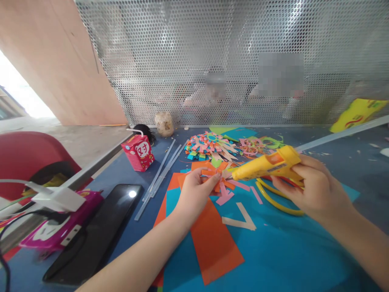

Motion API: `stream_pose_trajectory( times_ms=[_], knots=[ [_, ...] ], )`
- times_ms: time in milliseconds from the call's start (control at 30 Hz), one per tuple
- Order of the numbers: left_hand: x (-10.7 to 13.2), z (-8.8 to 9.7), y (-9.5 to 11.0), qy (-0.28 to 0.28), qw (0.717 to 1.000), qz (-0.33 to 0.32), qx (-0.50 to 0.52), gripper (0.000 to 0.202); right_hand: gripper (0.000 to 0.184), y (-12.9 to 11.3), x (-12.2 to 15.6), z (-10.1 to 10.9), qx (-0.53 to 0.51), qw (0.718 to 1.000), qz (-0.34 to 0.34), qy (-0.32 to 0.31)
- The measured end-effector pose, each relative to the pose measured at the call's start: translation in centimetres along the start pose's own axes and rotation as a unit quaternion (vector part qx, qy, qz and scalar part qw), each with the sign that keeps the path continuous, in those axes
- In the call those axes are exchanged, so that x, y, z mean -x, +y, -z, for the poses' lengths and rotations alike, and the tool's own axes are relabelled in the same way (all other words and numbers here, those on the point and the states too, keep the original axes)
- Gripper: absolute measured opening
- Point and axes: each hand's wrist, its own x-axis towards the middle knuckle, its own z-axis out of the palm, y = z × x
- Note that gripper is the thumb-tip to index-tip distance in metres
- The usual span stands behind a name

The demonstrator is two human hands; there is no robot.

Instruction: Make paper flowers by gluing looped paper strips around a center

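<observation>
My right hand (pixel 313 184) is closed around a yellow hot glue gun (pixel 267 164), with a long clear glue stick (pixel 343 134) sticking out of its back. The gun's nozzle points left, close to my left fingertips; whether it touches the paper is hard to tell. Between thumb and fingers, my left hand (pixel 199 184) pinches an orange paper flower (pixel 223 170) made of strips. A pink paper strip (pixel 225 194) hangs below it. Under both hands lie a blue paper sheet (pixel 273 251) and an orange paper strip (pixel 214 243). A cream V-shaped strip (pixel 241 219) rests on the blue sheet.
Finished paper flowers (pixel 209 144) and curled paper scraps (pixel 252 146) lie behind my hands. Spare glue sticks (pixel 161 172), a red drink carton (pixel 138 152), a black phone (pixel 94 231) and a magenta power strip (pixel 60 227) are left. A perforated metal panel (pixel 182 52) stands behind.
</observation>
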Motion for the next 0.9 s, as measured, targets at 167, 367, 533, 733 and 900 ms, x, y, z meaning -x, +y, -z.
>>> stream_pose_trajectory(
  times_ms=[167,367,533,733,900],
  knots=[
    [-0.06,-0.03,0.10,0.004,1.000,0.003,-0.007,0.011,0.013,-0.01,-0.13,0.10,-0.002,1.000,-0.010,0.002],
    [0.04,-0.09,0.26,0.013,1.000,0.004,-0.010,0.013,0.012,0.12,0.22,0.08,0.013,0.999,0.012,0.034],
    [0.07,-0.04,0.18,0.009,1.000,0.005,0.000,0.015,0.014,0.13,0.41,-0.08,0.029,0.998,0.020,0.047],
    [-0.04,0.04,0.13,0.013,1.000,0.003,0.008,0.017,0.013,0.18,0.30,0.14,0.027,0.999,0.020,0.016],
    [0.07,0.04,0.20,0.007,1.000,0.002,0.015,0.017,0.014,0.41,0.61,-0.08,0.014,1.000,0.005,-0.004]
  ],
)
